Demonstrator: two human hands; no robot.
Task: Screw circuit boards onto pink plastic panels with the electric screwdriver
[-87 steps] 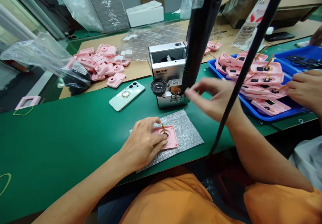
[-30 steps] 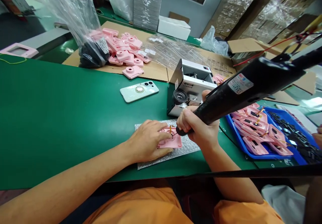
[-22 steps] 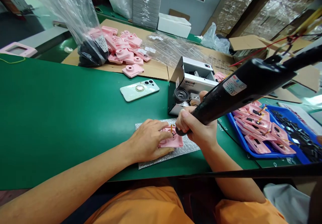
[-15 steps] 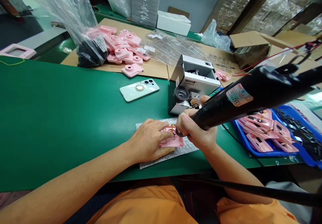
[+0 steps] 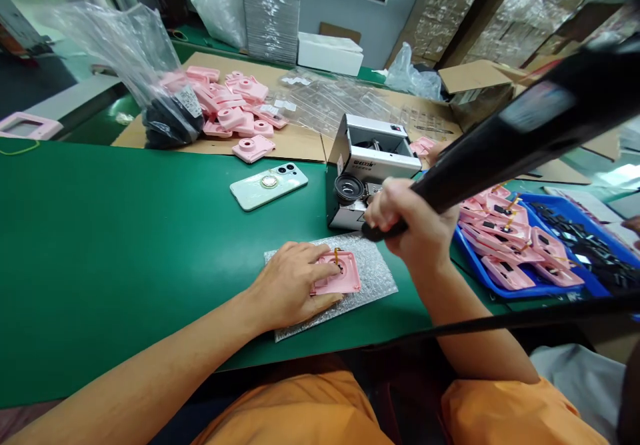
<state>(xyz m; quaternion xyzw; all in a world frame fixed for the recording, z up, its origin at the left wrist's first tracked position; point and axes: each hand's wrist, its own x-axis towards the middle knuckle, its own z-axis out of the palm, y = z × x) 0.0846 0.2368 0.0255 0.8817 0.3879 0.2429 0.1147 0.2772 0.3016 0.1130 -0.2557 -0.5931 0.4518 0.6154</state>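
Fingers of my left hand (image 5: 290, 282) are bent over a pink plastic camera housing (image 5: 352, 277), pinning it down with thumb and fingertips. A short orange ribbon cable and small dark parts show inside the housing. It rests on a sheet of bubble wrap (image 5: 376, 270). My right hand (image 5: 419, 225) is wrapped round the lower end of a black electric screwdriver (image 5: 480, 152), tilted, its tip up and away from the housing. Close behind the tip is a white-and-black screw feeder (image 5: 385, 164) with a round dark dial; my right hand partly covers its front.
A pale green phone (image 5: 255, 195) lies left of the feeder. Behind it are a heap of pink housings (image 5: 233, 108) and a plastic bag of black parts (image 5: 173, 122). Blue trays at right hold pink housings (image 5: 505, 245) and black parts (image 5: 590, 238). An open carton (image 5: 475, 78) stands behind.
My right hand has raised the screwdriver off the housing and shifted it rightward, toward the feeder. My left hand still holds the housing on the bubble wrap. The view has moved slightly.
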